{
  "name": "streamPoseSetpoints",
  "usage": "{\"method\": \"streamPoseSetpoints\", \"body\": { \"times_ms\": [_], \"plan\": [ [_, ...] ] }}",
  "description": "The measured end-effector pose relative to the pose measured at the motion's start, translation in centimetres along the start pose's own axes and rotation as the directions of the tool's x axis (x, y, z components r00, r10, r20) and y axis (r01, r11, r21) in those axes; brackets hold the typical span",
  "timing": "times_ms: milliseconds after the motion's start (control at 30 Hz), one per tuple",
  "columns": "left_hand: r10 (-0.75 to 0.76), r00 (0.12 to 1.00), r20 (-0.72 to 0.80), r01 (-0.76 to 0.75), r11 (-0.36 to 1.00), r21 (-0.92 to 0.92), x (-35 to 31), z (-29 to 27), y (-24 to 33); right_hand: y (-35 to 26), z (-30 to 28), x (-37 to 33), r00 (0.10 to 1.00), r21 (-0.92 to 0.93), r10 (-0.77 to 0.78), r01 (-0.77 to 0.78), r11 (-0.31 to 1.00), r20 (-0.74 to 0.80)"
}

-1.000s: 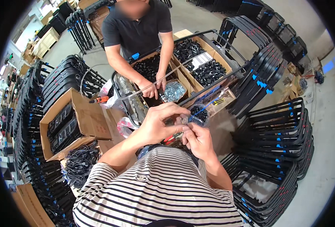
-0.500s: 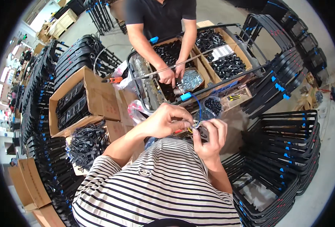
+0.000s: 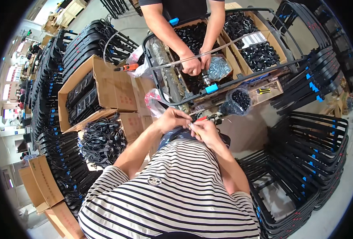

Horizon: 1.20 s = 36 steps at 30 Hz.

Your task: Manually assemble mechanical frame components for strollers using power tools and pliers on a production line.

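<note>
Moved since the earlier frame: both hands, now closer together and nearer the wearer's lap; the blue lead that rose from them no longer shows there.

Item 1: small pale piece (image 3: 190, 124), between the fingertips, in front of the waist; its exact kind too small to tell.

Item 2: right hand (image 3: 205, 132). Grip nearly closed, thumb against the bent index finger, pinching the piece.

Item 3: left hand (image 3: 174, 119). Fingers curled, thumb drawn in toward them, tips just beside the piece; whether this grip has hold of it, cannot tell. Hands probably kept together because so small a part needs steadying at the fingertips.

Item 4: red-handled tool (image 3: 201, 118), just beyond the hands.

Item 5: clear bag (image 3: 240, 102) of black parts, beyond and to the right; presumably bagged to keep small parts together.

Item 6: black tubular frame (image 3: 177, 102) with blue clips, around the cartons of parts.

Item 7: screws (image 3: 219, 68), loose in a small carton, near a co-worker's hands (image 3: 191, 65).

Item 8: bundled black cables (image 3: 102, 141), left.

Item 9: stacked black frames (image 3: 310, 159), right, nested, likely to save floor.
</note>
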<state>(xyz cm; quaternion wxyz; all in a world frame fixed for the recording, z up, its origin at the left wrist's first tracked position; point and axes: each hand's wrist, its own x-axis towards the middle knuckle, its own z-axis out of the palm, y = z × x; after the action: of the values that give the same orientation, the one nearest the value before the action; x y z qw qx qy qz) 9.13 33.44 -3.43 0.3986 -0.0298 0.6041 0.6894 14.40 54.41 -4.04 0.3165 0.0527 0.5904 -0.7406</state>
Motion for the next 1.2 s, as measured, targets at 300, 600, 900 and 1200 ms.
{"method": "streamPoseSetpoints", "body": {
  "times_ms": [300,600,900,1200],
  "plan": [
    [0.35,0.887,-0.301,-0.02,0.681,0.732,3.8,-4.8,0.1,5.8,0.6,11.5,0.947,0.127,0.157,-0.126,0.984,-0.278],
    [0.453,0.889,-0.071,-0.086,0.316,0.945,6.8,-6.1,-2.3,6.1,0.4,12.9,0.926,0.04,0.095,-0.087,0.995,-0.364],
    [0.39,0.917,-0.084,-0.065,0.354,0.933,7.7,-6.1,-1.5,7.3,0.2,13.1,0.93,-0.031,0.012,-0.025,0.999,-0.367],
    [0.459,0.888,-0.02,-0.149,0.329,0.933,8.0,-6.8,-2.2,7.5,0.9,13.1,0.927,-0.094,-0.112,0.084,0.992,-0.357]
  ]
}}
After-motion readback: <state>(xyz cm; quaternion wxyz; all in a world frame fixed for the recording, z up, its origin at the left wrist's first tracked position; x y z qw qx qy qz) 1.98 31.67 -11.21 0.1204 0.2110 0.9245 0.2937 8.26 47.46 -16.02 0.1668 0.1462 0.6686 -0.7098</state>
